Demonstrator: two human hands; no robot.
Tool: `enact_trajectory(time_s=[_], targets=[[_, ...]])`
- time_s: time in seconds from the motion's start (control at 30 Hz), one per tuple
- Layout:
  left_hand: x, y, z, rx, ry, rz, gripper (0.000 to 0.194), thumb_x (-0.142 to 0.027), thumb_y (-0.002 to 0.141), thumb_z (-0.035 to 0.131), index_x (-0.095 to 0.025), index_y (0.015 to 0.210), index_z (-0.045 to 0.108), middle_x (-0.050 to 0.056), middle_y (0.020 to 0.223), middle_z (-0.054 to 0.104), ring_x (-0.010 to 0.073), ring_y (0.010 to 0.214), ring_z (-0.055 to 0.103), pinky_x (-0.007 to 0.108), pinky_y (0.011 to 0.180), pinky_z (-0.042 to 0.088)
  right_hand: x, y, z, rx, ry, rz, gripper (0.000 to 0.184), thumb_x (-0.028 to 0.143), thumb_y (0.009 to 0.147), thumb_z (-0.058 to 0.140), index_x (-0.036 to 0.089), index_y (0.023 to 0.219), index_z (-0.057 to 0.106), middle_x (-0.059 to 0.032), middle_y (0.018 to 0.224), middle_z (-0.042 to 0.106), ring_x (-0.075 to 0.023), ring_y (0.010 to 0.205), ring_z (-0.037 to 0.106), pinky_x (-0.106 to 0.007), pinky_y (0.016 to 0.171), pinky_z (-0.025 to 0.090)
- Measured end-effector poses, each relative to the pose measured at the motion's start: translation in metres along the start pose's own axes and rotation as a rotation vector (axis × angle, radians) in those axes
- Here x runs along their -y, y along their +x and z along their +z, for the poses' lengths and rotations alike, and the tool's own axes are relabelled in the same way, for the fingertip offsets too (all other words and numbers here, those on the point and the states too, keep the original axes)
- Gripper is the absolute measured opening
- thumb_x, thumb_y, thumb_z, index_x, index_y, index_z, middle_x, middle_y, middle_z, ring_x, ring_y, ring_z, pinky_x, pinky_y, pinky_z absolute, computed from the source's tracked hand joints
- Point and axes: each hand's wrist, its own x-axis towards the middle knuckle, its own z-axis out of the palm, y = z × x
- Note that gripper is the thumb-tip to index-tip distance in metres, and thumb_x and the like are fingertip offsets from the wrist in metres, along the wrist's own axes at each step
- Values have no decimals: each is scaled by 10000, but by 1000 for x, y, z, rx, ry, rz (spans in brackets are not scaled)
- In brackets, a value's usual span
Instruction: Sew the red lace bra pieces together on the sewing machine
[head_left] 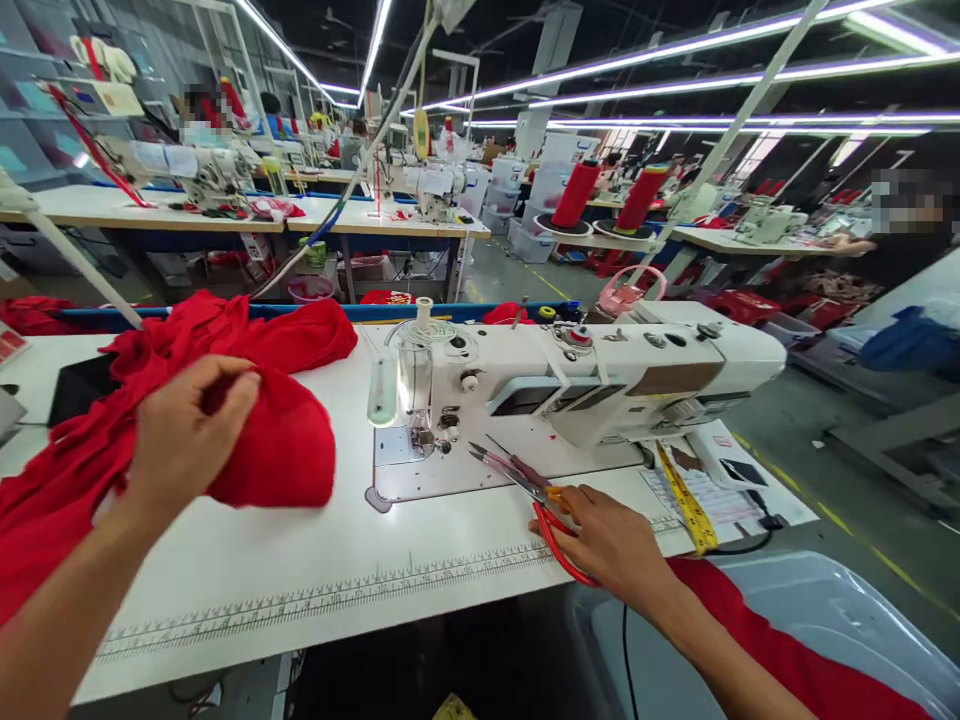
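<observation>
My left hand (187, 435) is closed in a pinch on the upper edge of a piece of red fabric (281, 450), which hangs in a rounded flap above the white table. My right hand (611, 540) rests at the table's front right, fingers curled over the scissors (551, 530) with red handles. Their blades point left toward the sewing machine's needle area (424, 430). A thin tool with a dark red handle (529, 470) lies against the blades. Something orange (559, 497) shows by my fingertips, its kind partly hidden.
A white sewing machine (600, 370) stands across the table (337, 560). More red cloth (180, 340) is heaped at the left. A yellow tape measure (686, 500) lies over papers at the right. Below that edge sits a plastic bin (817, 590) with red cloth. Red thread cones (577, 195) stand behind.
</observation>
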Motion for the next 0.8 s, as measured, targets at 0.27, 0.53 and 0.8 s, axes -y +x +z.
enact_trajectory(time_s=[0.27,0.53,0.8], targets=[[43,-9,53,149,439,568,416,-375,996,362,-130,1087,685,91,939,681,273,872,627,391,805,487,-15,40,-11,19,-82,255,401,508,975,453,180,1034,677,-109,1003,732,-257,911,707,-297,671,456],[32,-94,89,239,226,606,274,-276,978,482,-152,1184,614,129,1085,671,295,986,621,414,833,457,-19,61,-6,-49,-123,308,374,425,975,476,117,1000,688,-166,869,715,-297,840,699,-321,643,463],[32,-95,90,246,174,552,243,-276,971,491,-154,1132,625,131,1058,662,288,971,608,422,840,481,-13,68,0,-157,-116,-87,412,91,957,397,229,1273,623,-90,1408,568,-311,1273,468,-425,987,399]])
